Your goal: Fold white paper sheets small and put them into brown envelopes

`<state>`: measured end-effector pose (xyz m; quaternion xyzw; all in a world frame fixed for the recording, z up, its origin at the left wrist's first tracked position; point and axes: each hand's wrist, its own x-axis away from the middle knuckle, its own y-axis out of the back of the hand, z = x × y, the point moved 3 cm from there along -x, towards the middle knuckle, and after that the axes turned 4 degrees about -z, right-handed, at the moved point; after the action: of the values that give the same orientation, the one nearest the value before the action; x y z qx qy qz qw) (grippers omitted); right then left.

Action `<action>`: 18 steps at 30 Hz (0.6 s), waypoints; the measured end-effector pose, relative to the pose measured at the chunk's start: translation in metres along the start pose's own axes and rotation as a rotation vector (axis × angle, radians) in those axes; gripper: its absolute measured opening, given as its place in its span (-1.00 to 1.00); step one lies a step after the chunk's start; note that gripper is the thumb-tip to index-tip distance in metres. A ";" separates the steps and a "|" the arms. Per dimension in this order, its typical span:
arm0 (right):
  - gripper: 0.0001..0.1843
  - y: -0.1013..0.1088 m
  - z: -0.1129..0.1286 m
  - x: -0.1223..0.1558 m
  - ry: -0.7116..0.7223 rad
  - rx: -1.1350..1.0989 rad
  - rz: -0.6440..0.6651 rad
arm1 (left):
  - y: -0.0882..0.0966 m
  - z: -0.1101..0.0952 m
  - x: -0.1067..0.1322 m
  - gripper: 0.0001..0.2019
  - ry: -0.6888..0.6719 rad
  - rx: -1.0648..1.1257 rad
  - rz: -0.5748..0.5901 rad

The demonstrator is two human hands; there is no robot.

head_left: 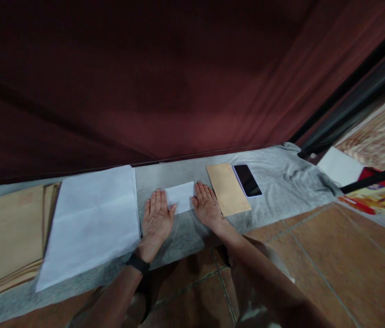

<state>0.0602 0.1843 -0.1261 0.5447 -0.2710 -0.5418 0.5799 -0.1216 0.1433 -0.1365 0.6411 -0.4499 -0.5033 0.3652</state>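
A small white folded sheet of paper [180,197] lies flat on the grey cloth between my two hands. My left hand [158,213] rests palm down on its left end, fingers stretched out. On the right end lies my right hand [207,204], also flat, with its fingers extended. Just right of that hand is a single brown envelope [230,189]. To the left, near my left hand, a stack of large white paper sheets [93,223] is spread on the cloth. What lies under my palms is hidden.
The grey cloth [281,196] covers a long narrow surface. A phone [248,180] lies beside the single envelope, and a pile of brown envelopes [7,237] sits at far left. A dark red curtain [165,91] hangs behind. Colourful packaging [383,200] is at right above the tiled floor [315,255].
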 end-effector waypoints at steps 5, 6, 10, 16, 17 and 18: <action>-0.39 0.011 0.018 -0.006 0.078 -0.125 0.011 | 0.002 -0.002 -0.001 -0.31 -0.002 -0.027 0.037; -0.40 0.011 0.025 -0.007 0.119 -0.164 0.025 | 0.002 -0.002 -0.001 -0.32 -0.003 -0.036 0.051; -0.41 0.001 0.052 -0.006 0.244 -0.268 0.089 | 0.005 -0.002 -0.002 -0.39 -0.015 -0.078 0.110; -0.40 -0.013 0.060 0.001 0.284 -0.231 0.077 | 0.008 -0.002 -0.001 -0.40 -0.044 -0.106 0.152; -0.41 -0.014 0.058 0.001 0.277 -0.212 0.070 | 0.009 -0.002 -0.001 -0.40 -0.047 -0.102 0.142; -0.42 -0.014 0.055 0.001 0.269 -0.192 0.063 | 0.009 -0.002 -0.001 -0.41 -0.049 -0.096 0.129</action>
<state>0.0058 0.1675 -0.1251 0.5457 -0.1551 -0.4691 0.6769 -0.1213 0.1408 -0.1270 0.5799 -0.4746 -0.5152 0.4160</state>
